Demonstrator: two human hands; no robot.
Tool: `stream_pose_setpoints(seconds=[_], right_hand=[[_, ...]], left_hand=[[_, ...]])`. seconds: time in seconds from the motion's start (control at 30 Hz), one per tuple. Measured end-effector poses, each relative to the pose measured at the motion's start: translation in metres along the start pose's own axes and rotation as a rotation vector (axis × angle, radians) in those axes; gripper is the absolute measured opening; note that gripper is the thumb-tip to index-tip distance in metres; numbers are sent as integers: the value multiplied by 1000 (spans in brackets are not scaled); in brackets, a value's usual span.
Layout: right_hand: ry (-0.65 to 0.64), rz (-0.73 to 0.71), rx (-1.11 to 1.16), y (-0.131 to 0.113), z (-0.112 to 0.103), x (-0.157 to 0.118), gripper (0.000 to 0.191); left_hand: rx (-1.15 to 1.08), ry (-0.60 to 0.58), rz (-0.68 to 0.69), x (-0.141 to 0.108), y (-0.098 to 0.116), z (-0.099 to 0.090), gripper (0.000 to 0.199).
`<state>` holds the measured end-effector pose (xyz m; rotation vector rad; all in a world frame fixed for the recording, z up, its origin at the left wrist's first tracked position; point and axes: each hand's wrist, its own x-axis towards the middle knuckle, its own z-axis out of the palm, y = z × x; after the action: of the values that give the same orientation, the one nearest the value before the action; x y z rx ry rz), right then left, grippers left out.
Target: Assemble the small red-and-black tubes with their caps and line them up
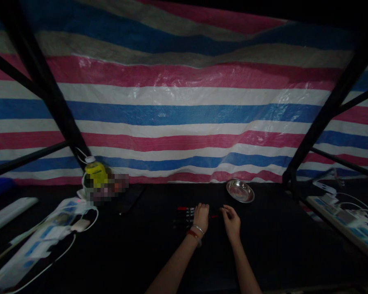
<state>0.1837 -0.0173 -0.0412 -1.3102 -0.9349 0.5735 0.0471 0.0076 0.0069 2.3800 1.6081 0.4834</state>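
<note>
Several dark pens or markers [185, 216] with red and silver parts lie side by side on the black table. My left hand [201, 216], with bracelets at its wrist, rests over their right part, its fingers pressed together; what it holds, if anything, is hidden. Just right of it, my right hand [231, 220] has thumb and fingertips pinched together, and the thing between them is too dark and small to name. A small red tip [214, 216] shows between the two hands. Behind my right hand sits a round shiny metal dish [241, 191].
Power strips with white cables lie at the left [38, 241] and right [346, 220]. A yellow bottle [96, 173] stands at the back left beside a dark flat object [131, 200]. Black metal posts [53, 106] and a striped sheet [184, 114] border the black table [116, 253].
</note>
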Motion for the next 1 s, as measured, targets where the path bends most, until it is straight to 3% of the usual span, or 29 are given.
stream_pose_setpoints(seconds=[0.17,0.33,0.5,0.63,0.73,1.0], right_hand=[[34,60,56,-11,1,-2,38],[43,213,239,-29,7,-12,43],[18,289,372,-55,18,-23,40],[-24,380,526,-77,29,-30,35],[-76,399,562,-91,39,-36,33],[-23,464,650,-109,46,-40,36]], left_hand=[[-125,76,-34,3,-2,-1,36],[-714,316,-64,-6,-1,-6,29],[-1136,344,-117,-24,8,-29,16],[-1164,489,-168,-36,17,-55,18],[-1130,490,-138,-44,22,-67,16],[-1012,558,-120,-60,19,-65,7]])
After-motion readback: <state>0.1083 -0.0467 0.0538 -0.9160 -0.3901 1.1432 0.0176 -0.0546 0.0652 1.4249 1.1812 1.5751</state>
